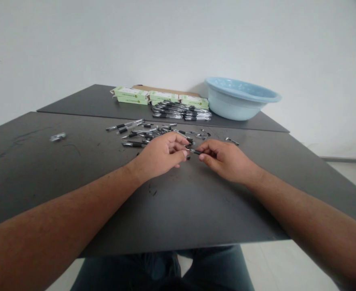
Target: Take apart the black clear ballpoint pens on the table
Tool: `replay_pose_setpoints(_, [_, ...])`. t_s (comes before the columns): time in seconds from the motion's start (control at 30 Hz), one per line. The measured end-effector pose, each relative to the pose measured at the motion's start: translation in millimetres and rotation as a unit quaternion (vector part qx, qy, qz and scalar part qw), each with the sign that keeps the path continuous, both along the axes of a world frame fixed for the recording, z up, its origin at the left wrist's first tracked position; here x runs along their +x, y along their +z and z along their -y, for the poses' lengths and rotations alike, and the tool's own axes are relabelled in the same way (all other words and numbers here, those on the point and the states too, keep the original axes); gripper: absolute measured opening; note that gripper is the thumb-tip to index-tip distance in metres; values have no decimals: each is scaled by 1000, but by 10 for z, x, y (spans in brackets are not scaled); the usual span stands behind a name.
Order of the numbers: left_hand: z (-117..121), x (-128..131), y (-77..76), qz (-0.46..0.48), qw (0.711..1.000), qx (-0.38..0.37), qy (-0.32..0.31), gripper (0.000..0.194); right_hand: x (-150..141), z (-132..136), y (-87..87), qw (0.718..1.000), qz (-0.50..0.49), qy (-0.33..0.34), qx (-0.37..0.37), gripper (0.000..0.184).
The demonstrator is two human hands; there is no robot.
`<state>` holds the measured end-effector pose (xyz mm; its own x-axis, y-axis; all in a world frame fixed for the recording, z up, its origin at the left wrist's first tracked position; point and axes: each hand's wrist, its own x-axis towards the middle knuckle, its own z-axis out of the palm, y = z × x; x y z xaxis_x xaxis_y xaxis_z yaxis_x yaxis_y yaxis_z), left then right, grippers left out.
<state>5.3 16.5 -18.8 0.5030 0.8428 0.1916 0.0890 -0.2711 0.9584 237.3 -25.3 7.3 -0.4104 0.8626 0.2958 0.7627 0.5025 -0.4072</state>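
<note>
My right hand (223, 159) pinches a pen with a black grip (195, 151) between thumb and fingers, its front end pointing left. My left hand (166, 153) meets that end with thumb and fingers curled together. Whatever small part it holds is too hidden to name. A short dark piece (188, 157) shows just beside the left thumb. Behind and left of my hands lie scattered loose pens and pen parts (132, 144), partly covered by my left hand. A thin clear-and-dark piece (232, 141) lies beyond my right hand.
Farther back, a heap of pens (181, 111) sits before stacked green-and-white boxes (131, 95). A light blue basin (237, 105) stands at the back right. On the left of the dark table (172, 218) rests a small clear bundle (57, 137). A wall rises behind.
</note>
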Motion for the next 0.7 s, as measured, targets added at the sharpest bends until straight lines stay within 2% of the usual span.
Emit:
replay_pose_setpoints(0.1, [15,-18,13,-38,998,40,15,22,-2,5,8,1000,5,1,9,14])
replay_pose_setpoints(0.3, [45,-40,51,-107,990,92,0,13,-23,36,20,1000,17,0,13,16])
replay_pose_setpoints(0.47, [65,-50,86,-152,974,167,28,9,-17,44,14,999,31,-12,34,16])
replay_pose_setpoints(0.6, [95,-54,123,-170,965,197,30,8,14,42,37,995,76,21,66,14])
replay_pose_setpoints(0.7, [101,-58,137,-167,964,203,25,9,35,31,42,991,105,41,73,21])
